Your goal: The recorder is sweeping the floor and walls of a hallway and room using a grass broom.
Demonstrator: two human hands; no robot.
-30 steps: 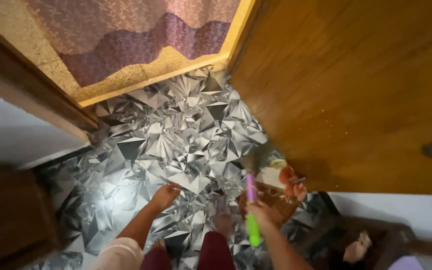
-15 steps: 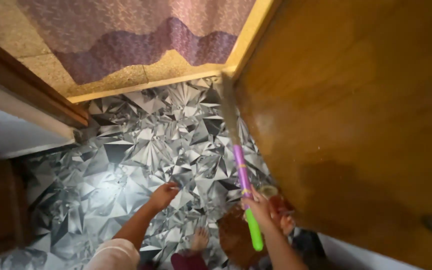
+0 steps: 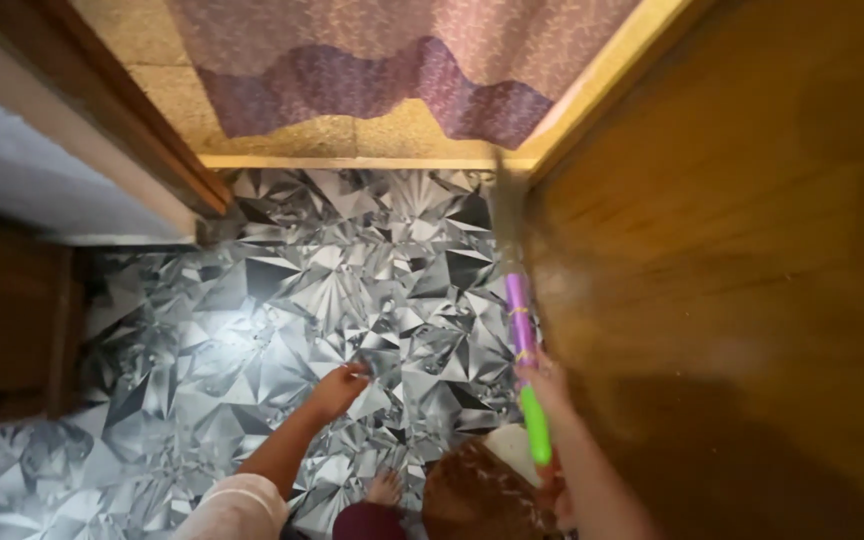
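My right hand (image 3: 546, 385) grips a broom (image 3: 522, 325) by its purple and green handle, beside a wooden door (image 3: 732, 280). The broom's bristles reach up along the door's edge toward the doorway threshold (image 3: 352, 161). My left hand (image 3: 337, 390) hangs free over the grey, crystal-patterned floor (image 3: 282, 310), fingers loosely curled and holding nothing. My bare foot (image 3: 385, 489) shows at the bottom edge.
A purple patterned curtain (image 3: 402, 50) hangs beyond the threshold. A brown woven basket-like thing (image 3: 477, 495) lies on the floor by my foot. Dark wooden furniture (image 3: 7, 320) stands at the left, under a pale wall (image 3: 42, 180).
The broom has swung from low near the basket to upright along the door edge. My view has shifted right and closer to the door. My left hand has stayed about where it was.
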